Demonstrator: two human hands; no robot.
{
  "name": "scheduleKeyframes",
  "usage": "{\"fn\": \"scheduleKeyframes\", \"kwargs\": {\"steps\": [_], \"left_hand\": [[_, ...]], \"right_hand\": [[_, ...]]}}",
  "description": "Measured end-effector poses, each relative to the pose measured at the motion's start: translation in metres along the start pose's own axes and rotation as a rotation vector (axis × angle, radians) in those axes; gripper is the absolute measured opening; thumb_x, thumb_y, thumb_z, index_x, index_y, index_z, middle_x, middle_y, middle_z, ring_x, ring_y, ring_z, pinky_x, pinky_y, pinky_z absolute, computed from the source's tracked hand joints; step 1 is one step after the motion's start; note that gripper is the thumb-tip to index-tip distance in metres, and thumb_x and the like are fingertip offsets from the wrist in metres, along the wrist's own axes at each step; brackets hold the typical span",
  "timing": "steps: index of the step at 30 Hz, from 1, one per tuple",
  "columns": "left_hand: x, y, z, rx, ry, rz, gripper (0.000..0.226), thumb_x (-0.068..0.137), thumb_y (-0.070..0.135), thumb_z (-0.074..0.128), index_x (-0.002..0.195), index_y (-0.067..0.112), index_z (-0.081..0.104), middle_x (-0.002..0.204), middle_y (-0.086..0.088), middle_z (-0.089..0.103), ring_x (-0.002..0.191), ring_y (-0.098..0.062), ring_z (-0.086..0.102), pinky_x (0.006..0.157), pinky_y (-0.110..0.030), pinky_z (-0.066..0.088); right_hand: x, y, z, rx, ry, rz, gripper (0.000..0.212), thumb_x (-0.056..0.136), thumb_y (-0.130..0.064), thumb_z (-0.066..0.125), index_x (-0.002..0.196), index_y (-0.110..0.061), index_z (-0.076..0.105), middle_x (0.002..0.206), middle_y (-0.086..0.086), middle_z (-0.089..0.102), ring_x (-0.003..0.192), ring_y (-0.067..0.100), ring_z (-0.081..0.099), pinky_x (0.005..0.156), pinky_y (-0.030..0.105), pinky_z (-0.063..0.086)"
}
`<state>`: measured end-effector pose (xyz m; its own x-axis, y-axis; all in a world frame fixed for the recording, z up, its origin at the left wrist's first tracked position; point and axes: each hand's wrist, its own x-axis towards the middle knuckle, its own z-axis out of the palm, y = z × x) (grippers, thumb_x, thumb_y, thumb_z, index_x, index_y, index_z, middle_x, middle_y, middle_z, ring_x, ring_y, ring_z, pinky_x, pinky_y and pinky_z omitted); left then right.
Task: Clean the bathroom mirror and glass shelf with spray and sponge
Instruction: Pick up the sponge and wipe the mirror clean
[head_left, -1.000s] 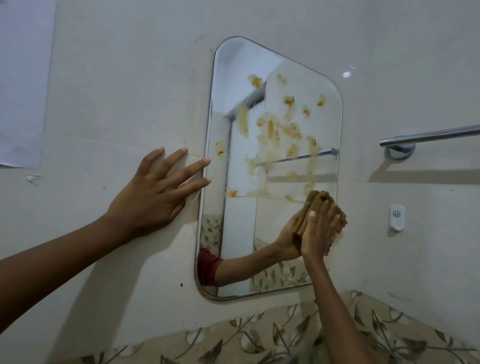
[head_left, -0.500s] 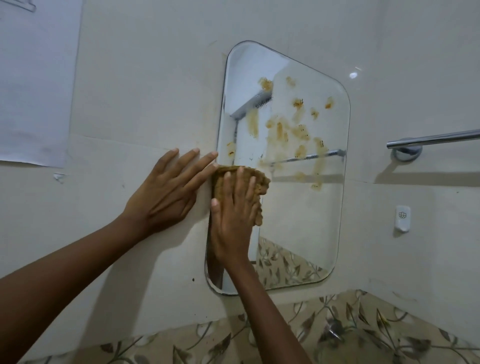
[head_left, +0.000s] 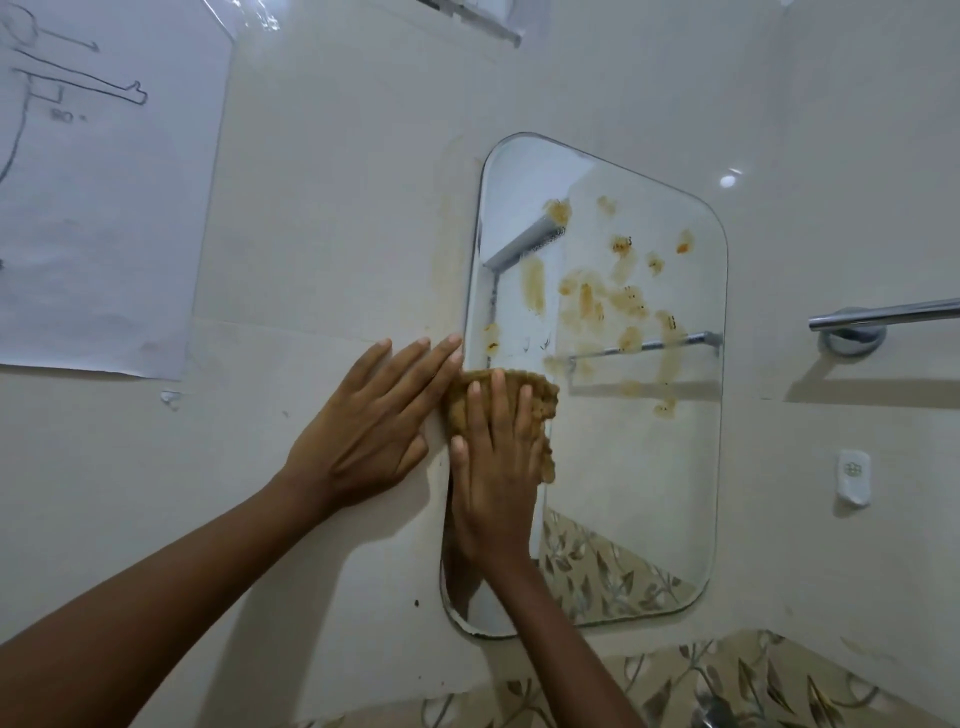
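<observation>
A rounded mirror (head_left: 649, 467) hangs on the cream wall, with several brown smears (head_left: 597, 301) across its upper half. My right hand (head_left: 493, 467) presses a brown sponge (head_left: 540, 400) flat against the mirror's left edge, about mid-height. My left hand (head_left: 374, 431) lies flat on the wall just left of the mirror, fingers spread, fingertips touching the mirror's edge. No spray bottle or glass shelf is in view.
A chrome towel bar (head_left: 883, 314) sticks out of the wall right of the mirror, with a small white wall fitting (head_left: 852, 475) below it. A sheet of paper with a drawing (head_left: 98, 182) is stuck at the upper left. Leaf-patterned tiles (head_left: 727, 686) run along the bottom.
My right hand has slid the sponge from the mirror's lower right to its left edge, wiping off the lower smears. My left hand stays on the wall. The view has shifted.
</observation>
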<state>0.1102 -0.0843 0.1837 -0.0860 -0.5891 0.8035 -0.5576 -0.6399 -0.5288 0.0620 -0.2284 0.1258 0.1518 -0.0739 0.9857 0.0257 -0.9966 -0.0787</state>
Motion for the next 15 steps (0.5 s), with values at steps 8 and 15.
{"fn": "scheduleKeyframes", "kwargs": {"steps": [8, 15], "left_hand": [[0.003, -0.002, 0.003, 0.061, -0.035, 0.019, 0.068, 0.09, 0.051, 0.026, 0.147, 0.016, 0.015, 0.155, -0.008, 0.017, 0.14, -0.029, 0.025, 0.112, -0.048, 0.019], [0.004, -0.003, 0.005, 0.122, -0.057, 0.075, 0.073, 0.085, 0.069, 0.025, 0.146, 0.028, 0.02, 0.155, -0.005, 0.02, 0.139, -0.033, 0.023, 0.109, -0.053, 0.02]], "right_hand": [[0.095, 0.001, -0.008, -0.079, 0.07, -0.059, 0.053, 0.097, -0.03, 0.03, 0.147, -0.023, 0.014, 0.158, 0.002, 0.008, 0.146, 0.025, -0.002, 0.117, 0.048, 0.002], [0.159, -0.005, -0.021, -0.076, 0.094, -0.032, 0.058, 0.092, -0.043, 0.013, 0.148, -0.028, 0.012, 0.159, -0.004, 0.006, 0.146, 0.022, -0.004, 0.116, 0.046, -0.001]]}}
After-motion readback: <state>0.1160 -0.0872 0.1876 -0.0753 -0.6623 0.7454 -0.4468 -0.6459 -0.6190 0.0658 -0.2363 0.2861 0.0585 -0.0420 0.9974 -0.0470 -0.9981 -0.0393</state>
